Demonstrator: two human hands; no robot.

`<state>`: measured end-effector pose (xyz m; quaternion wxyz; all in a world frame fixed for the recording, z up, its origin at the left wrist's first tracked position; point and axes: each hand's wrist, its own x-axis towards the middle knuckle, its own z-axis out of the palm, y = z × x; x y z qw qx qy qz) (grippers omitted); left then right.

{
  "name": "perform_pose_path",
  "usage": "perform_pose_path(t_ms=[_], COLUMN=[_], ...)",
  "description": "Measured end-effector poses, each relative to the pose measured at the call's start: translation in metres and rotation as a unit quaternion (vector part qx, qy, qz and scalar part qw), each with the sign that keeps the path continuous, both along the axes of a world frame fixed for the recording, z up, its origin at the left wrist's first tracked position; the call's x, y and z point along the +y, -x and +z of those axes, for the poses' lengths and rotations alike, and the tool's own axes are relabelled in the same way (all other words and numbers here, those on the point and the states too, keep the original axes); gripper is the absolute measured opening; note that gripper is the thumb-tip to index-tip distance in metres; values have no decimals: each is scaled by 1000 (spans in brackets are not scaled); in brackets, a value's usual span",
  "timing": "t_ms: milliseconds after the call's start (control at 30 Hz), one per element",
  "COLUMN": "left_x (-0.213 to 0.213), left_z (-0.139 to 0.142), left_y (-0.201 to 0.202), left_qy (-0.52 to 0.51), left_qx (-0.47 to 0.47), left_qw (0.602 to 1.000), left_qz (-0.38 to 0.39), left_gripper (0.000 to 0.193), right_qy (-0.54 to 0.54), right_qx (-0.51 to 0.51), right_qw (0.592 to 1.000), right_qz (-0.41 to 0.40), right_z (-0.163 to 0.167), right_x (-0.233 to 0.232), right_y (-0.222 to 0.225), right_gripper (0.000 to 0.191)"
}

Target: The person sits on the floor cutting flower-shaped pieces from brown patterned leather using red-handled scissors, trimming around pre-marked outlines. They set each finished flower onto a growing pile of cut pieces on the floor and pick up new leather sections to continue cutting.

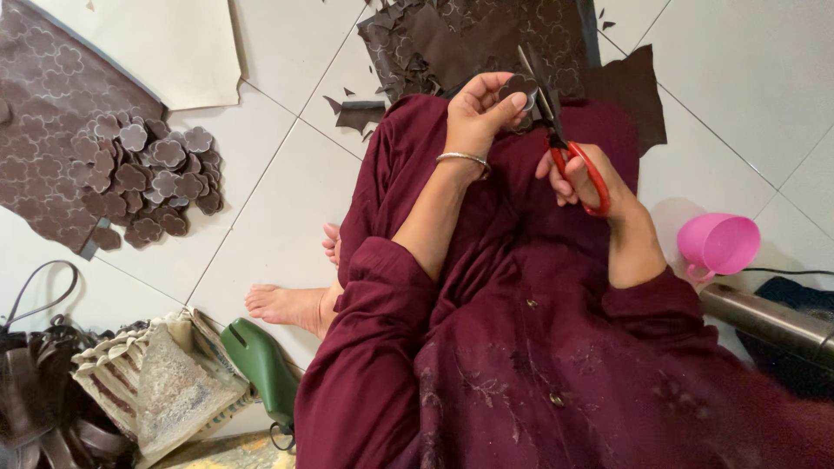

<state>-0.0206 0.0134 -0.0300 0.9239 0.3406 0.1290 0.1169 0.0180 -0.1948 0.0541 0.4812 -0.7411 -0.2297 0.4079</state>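
We sit on the white tiled floor (287,208) in a maroon garment, and our left hand (478,108) is closed in a pinch on a small brown flower-shaped piece (521,85), held up over the lap. Our right hand (584,178) is curled through the red handles of the scissors (556,130), whose dark blades point up and meet the piece's edge. We judge the step in hand to be trimming this flower out along its stitched outline. The next cut calls for turning the piece a little between the fingers so the blades follow the scalloped curve without nicking it. A pile of cut flower pieces (152,178) lies well apart on the left, beside an embossed brown sheet (43,95); scraps (469,35) lie ahead, and a pink plastic cup (719,245) stands to the right.
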Motion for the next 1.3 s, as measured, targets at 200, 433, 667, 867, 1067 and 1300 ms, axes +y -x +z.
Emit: perform_pose_path(t_ms=[200,433,667,867,1067,1300], left_x=[3,7,11,13,87,273], left_z=[-3,-1,2,8,-4,-18], left_y=[-3,-1,0,-1,10,121], left_qy=[-17,-19,-49,-14,28,-3], left_qx=[1,7,24,17,59,236], left_qw=[999,999,998,1000,973,764], left_qz=[-28,-37,-28,13,221,600], left_gripper=[30,31,31,31,34,46], right_qy=[45,27,70,-34,-87,-90], right_qx=[48,62,42,70,131,142], right_qw=[998,997,997,996,982,979], right_qz=[13,20,15,-53,-100,-115], right_z=[6,10,10,-10,-28,-40], right_x=[-11,-16,-25,-29,-43,-47], right_y=[-12,-14,-17,-17,-26,-28], right_gripper=[107,103,104,115,122,120])
